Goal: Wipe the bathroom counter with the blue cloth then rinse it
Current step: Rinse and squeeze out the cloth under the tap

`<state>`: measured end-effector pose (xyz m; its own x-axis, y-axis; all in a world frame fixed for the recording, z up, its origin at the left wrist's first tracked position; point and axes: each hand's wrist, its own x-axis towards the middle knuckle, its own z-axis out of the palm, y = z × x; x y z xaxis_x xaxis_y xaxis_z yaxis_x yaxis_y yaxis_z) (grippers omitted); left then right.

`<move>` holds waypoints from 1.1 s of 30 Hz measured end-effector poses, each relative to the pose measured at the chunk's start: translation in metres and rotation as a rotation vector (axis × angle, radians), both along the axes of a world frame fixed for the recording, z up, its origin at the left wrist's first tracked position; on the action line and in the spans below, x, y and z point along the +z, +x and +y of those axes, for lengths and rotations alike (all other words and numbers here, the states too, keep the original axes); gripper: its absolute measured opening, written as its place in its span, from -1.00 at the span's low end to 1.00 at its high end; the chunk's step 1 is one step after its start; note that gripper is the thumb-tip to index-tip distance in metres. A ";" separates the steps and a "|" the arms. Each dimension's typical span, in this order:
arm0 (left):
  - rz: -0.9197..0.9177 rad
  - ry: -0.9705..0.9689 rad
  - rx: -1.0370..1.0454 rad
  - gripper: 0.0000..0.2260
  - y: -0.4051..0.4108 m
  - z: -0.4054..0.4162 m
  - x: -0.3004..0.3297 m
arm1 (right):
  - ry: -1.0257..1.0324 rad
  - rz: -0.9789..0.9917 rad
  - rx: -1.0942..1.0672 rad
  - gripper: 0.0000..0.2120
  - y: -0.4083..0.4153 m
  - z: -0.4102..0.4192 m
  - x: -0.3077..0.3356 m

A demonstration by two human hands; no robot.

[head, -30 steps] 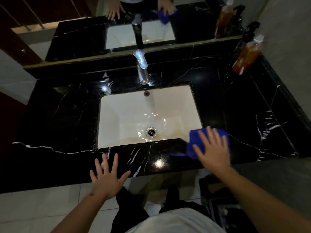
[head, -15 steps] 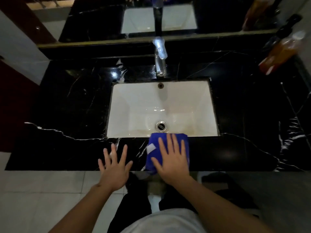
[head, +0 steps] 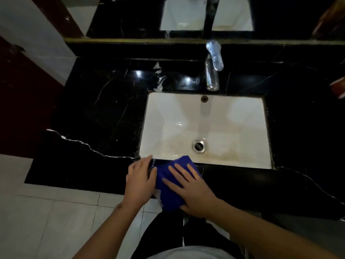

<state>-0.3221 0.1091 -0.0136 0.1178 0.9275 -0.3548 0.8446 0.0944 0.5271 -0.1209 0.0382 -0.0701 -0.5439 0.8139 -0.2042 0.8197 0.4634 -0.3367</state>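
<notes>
The blue cloth lies on the front strip of the black marble counter, just below the left part of the white sink, and hangs a little over the counter's front edge. My right hand presses flat on the cloth with straight, spread fingers. My left hand rests on the counter against the cloth's left edge, fingers reaching the sink rim; I cannot see whether its fingers lie on the cloth or only beside it.
A chrome tap stands behind the sink, not visibly running. A mirror rises behind the counter. An orange bottle shows at the right edge. White floor tiles lie to the left below the counter.
My right hand has slid the cloth leftward along the front strip, from right of the sink to its left part. My left hand has moved up against the cloth.
</notes>
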 end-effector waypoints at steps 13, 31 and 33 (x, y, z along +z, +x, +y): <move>-0.818 -0.809 0.502 -0.53 0.085 0.096 0.060 | 0.041 0.413 -0.745 -0.52 0.052 0.095 0.105; -0.829 -0.312 0.291 -0.18 0.183 0.165 0.034 | 0.337 0.624 -0.798 -0.66 0.126 0.157 0.095; -0.880 -0.328 0.289 -0.18 0.190 0.176 0.040 | 0.486 0.652 -0.826 -0.70 0.140 0.186 0.114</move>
